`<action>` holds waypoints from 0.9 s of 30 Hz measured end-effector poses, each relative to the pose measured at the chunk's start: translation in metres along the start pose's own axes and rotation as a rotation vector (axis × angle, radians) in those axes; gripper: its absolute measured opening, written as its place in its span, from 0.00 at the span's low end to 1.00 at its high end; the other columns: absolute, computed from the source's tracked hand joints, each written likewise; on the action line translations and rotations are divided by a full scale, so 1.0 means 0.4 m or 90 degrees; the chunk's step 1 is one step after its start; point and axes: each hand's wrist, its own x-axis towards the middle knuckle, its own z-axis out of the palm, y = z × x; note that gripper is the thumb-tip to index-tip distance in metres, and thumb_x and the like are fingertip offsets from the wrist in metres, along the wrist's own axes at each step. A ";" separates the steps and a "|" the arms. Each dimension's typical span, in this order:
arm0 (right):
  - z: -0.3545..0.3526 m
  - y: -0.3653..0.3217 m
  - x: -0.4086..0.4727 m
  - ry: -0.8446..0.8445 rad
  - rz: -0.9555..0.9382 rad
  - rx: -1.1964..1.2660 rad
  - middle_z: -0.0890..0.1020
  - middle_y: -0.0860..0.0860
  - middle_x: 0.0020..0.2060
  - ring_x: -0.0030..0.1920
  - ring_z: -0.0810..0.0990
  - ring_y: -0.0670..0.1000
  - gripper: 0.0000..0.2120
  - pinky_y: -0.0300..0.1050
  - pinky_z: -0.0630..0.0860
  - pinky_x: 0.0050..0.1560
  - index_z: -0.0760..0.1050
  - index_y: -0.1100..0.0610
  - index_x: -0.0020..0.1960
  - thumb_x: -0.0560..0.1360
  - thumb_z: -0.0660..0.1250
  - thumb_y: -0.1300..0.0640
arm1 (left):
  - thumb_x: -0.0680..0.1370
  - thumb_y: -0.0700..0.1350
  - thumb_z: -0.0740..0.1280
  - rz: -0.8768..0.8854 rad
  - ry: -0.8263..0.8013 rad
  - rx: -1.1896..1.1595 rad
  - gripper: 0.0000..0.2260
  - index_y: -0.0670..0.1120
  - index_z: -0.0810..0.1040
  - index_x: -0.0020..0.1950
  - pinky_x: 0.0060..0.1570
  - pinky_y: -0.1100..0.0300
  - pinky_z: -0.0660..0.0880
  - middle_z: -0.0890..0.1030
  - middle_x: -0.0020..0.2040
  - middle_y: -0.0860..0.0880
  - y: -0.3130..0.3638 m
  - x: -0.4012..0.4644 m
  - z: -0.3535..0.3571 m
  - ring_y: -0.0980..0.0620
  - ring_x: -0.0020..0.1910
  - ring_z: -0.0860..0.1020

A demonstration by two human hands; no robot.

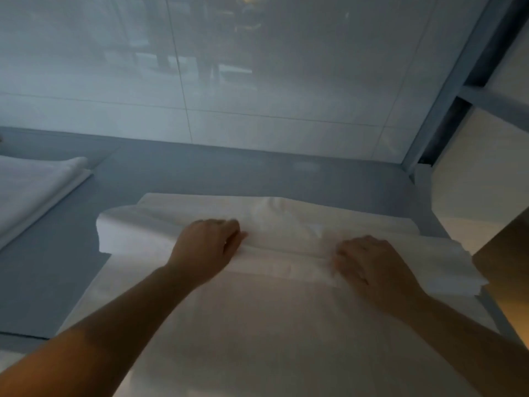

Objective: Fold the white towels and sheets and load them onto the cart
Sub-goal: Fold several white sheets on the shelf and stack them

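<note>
A white sheet (257, 325) lies spread over the grey table (57, 282), reaching from the near edge of the view up to a thick folded band across its far end. That band runs sideways, its left end (120, 233) rolled over and standing a little off the table, its right end stacked in several layers that hang just past the table's right edge.

The left hand (209, 245) sits on the band left of its middle, knuckles up, fingers curled and pinching a ridge of the sheet's fabric. The right hand (369, 265) sits on the same band to the right, its fingers bent down into the cloth and gripping a bunched crease beside the ridge. Both bare forearms stretch back over the flat part of the sheet toward the viewer.

Left of the sheet, well apart from it on the same table, lies a folded stack of white linen (34, 190). Beyond the sheet's far end the table meets a pale glossy wall (229, 96). Right of the sheet stands a grey metal frame (446, 96) with light panels behind it
</note>
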 end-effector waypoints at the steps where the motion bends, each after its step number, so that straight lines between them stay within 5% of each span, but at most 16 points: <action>1: -0.008 0.011 0.034 0.006 0.034 0.037 0.80 0.52 0.40 0.43 0.77 0.58 0.17 0.51 0.73 0.43 0.77 0.56 0.47 0.77 0.56 0.46 | 0.79 0.54 0.58 -0.021 -0.021 0.002 0.13 0.49 0.77 0.45 0.41 0.57 0.69 0.81 0.42 0.48 -0.008 0.030 0.002 0.46 0.42 0.79; 3: -0.008 0.049 0.111 0.009 0.111 0.072 0.79 0.55 0.45 0.49 0.76 0.59 0.10 0.51 0.71 0.48 0.77 0.58 0.50 0.78 0.60 0.53 | 0.79 0.54 0.62 -0.059 -0.097 0.017 0.14 0.51 0.76 0.61 0.58 0.53 0.67 0.76 0.63 0.49 -0.033 0.092 0.019 0.47 0.62 0.73; 5: -0.001 0.087 0.177 -0.063 0.167 0.088 0.76 0.56 0.57 0.59 0.73 0.58 0.11 0.48 0.67 0.59 0.76 0.58 0.59 0.79 0.63 0.55 | 0.80 0.55 0.60 -0.095 -0.199 0.023 0.20 0.53 0.68 0.71 0.67 0.52 0.61 0.67 0.73 0.51 -0.066 0.143 0.042 0.49 0.71 0.65; 9: 0.021 0.121 0.243 -0.276 0.146 0.116 0.71 0.49 0.70 0.68 0.69 0.50 0.19 0.35 0.61 0.64 0.70 0.51 0.70 0.81 0.59 0.48 | 0.81 0.60 0.53 -0.121 -0.380 -0.038 0.22 0.55 0.66 0.74 0.71 0.57 0.55 0.61 0.76 0.53 -0.126 0.177 0.095 0.50 0.74 0.61; 13: 0.063 0.112 0.250 -0.481 0.114 -0.011 0.51 0.52 0.78 0.77 0.53 0.53 0.23 0.46 0.51 0.74 0.49 0.48 0.78 0.84 0.40 0.49 | 0.81 0.63 0.47 -0.080 -0.520 -0.009 0.25 0.60 0.55 0.77 0.73 0.54 0.48 0.49 0.79 0.54 -0.149 0.202 0.128 0.50 0.77 0.50; 17: 0.063 0.120 0.301 -0.435 0.251 0.035 0.45 0.54 0.78 0.77 0.49 0.57 0.23 0.50 0.50 0.75 0.41 0.52 0.78 0.84 0.39 0.55 | 0.81 0.63 0.45 -0.075 -0.552 0.039 0.25 0.59 0.49 0.78 0.75 0.52 0.47 0.45 0.79 0.52 -0.162 0.264 0.145 0.47 0.78 0.49; 20: 0.062 0.111 0.344 -0.340 0.224 0.036 0.63 0.54 0.75 0.72 0.64 0.55 0.25 0.47 0.59 0.72 0.61 0.56 0.75 0.83 0.46 0.46 | 0.81 0.64 0.44 -0.070 -0.560 0.068 0.26 0.59 0.47 0.78 0.75 0.49 0.47 0.45 0.79 0.51 -0.171 0.317 0.157 0.46 0.77 0.49; 23: 0.062 0.064 0.357 -0.224 0.113 0.115 0.68 0.44 0.72 0.71 0.66 0.47 0.24 0.43 0.59 0.71 0.68 0.42 0.71 0.79 0.51 0.36 | 0.81 0.62 0.45 -0.064 -0.559 0.073 0.26 0.58 0.47 0.78 0.75 0.49 0.47 0.44 0.79 0.50 -0.182 0.365 0.173 0.46 0.77 0.49; 27: 0.070 -0.001 0.343 -0.348 0.047 0.083 0.58 0.42 0.76 0.75 0.58 0.47 0.47 0.49 0.54 0.75 0.57 0.37 0.74 0.59 0.41 0.20 | 0.83 0.59 0.45 -0.066 -0.552 0.079 0.25 0.55 0.46 0.78 0.74 0.50 0.48 0.44 0.79 0.47 -0.189 0.419 0.187 0.44 0.77 0.50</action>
